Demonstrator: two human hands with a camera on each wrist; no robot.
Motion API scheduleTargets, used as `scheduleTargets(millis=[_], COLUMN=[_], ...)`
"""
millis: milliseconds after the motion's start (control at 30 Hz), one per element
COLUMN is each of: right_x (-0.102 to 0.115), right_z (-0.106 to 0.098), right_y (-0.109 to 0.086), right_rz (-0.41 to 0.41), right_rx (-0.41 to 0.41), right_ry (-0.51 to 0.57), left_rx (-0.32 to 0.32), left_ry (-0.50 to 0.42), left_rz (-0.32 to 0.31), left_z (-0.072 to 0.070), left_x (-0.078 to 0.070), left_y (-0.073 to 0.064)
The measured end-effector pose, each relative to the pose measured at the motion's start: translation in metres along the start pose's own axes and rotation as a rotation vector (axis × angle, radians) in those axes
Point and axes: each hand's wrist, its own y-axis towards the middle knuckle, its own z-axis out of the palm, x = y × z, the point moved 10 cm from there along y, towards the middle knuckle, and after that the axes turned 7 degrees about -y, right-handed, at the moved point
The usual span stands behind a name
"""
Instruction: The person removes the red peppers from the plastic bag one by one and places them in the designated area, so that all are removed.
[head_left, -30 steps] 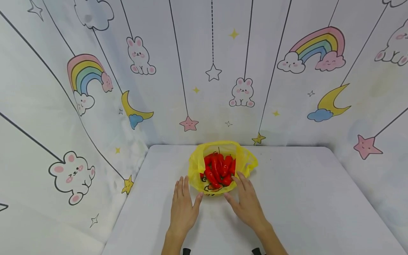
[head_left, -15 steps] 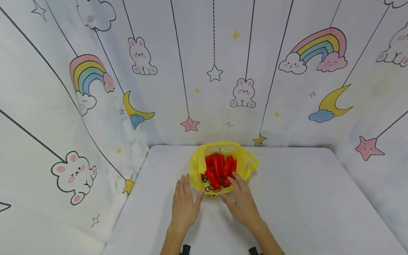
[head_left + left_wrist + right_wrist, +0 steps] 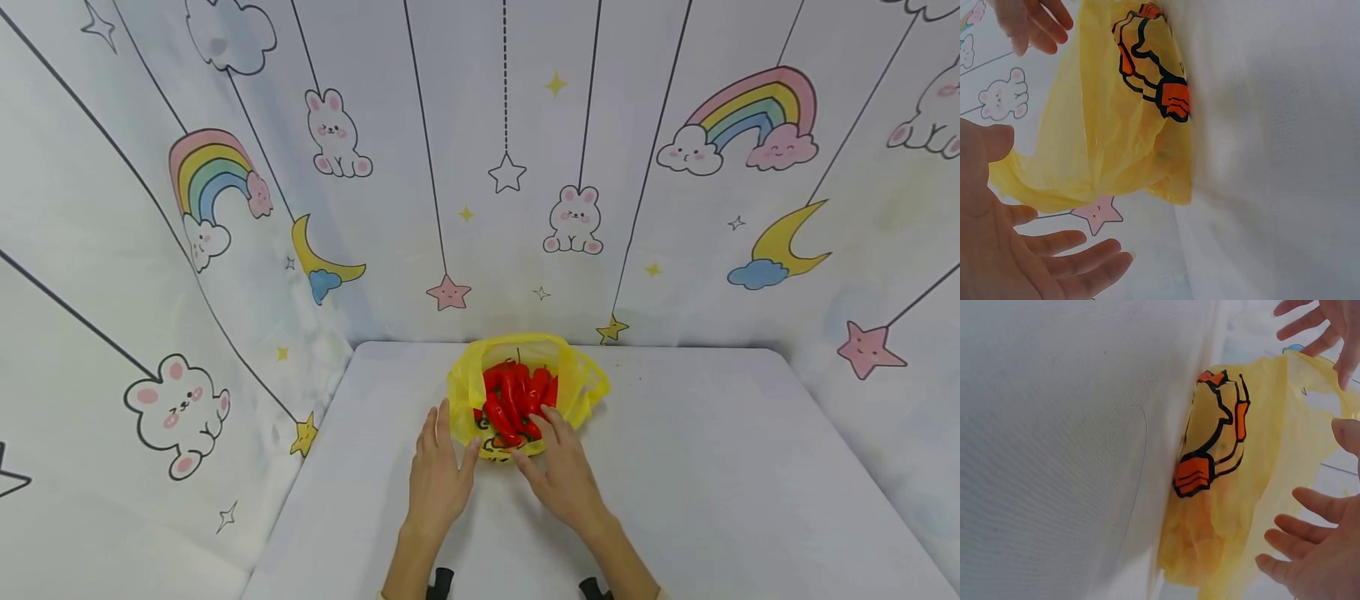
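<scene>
A thin yellow plastic bag (image 3: 465, 392) stands on the table with its mouth spread wide. Several glossy red chili peppers (image 3: 513, 396) lie inside it. My left hand (image 3: 440, 483) is at the bag's near left side, fingers extended and thumb apart. On the near right, my right hand (image 3: 562, 475) has its fingers spread, the fingertips overlapping the bag's rim in the head view. Both wrist views show the bag's printed side (image 3: 1129, 125), with black and orange line art. Neither hand holds anything. From the wrists, the peppers are hidden behind the bag's wall.
The bag stands near the back of a white table (image 3: 712, 467). Behind and to the left hang white cloth walls (image 3: 405, 167) printed with rabbits, rainbows, moons and stars. Black wrist camera mounts (image 3: 441, 583) show at the bottom edge of the head view.
My right hand has shifted slightly left along the bag's near rim. The left hand has edged a little forward. The bag and peppers stay in place.
</scene>
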Motion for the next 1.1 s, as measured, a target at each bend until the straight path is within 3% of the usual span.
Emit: scheduleTargets(millis=[733,1100], right_x=[0.010,0.010], right_z=[0.015,0.023], right_y=[0.012,0.019], right_rz=[-0.044,-0.024], right_rx=[-0.029,-0.019], right_ry=[-0.045,-0.077], left_rx=[-0.043,-0.073], left_ry=[0.023,0.081], left_rz=[0.017,0.073], left_z=[-0.001,-0.004], left_x=[-0.002,-0.005], left_y=[0.012,0.016])
